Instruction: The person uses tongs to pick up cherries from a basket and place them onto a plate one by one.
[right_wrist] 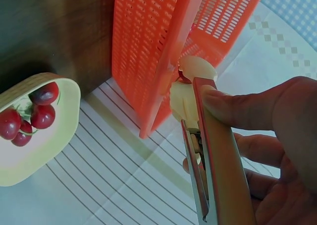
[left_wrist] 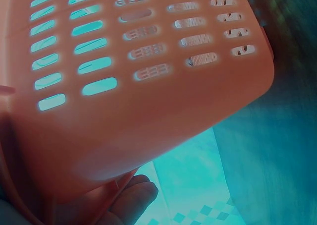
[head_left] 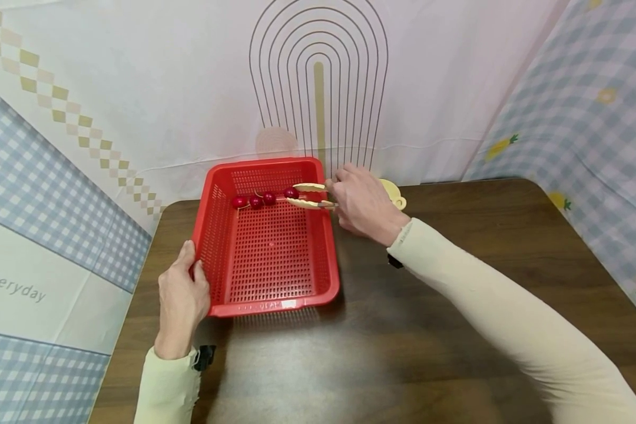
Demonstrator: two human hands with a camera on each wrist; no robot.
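Observation:
My left hand point(head_left: 182, 291) grips the left rim of a red perforated plastic basket point(head_left: 275, 253). In the left wrist view, fingertips point(left_wrist: 136, 197) show at the edge of the basket point(left_wrist: 163, 106). My right hand point(head_left: 368, 203) holds tongs point(head_left: 311, 205) with cream-coloured tips over the basket's right rim. A dark red cherry point(head_left: 291, 192) is between the tips, near the far right corner inside. In the right wrist view the tongs' tips point(right_wrist: 190, 86) largely hide it. Several cherries point(head_left: 255, 202) lie in a row along the basket's far side.
A pale yellow bowl point(right_wrist: 69, 106) with several cherries point(right_wrist: 43, 116) stands right of the basket, mostly hidden behind my right hand in the head view. The brown wooden table point(head_left: 429, 330) meets a patterned cloth backdrop point(head_left: 201, 76) at the back.

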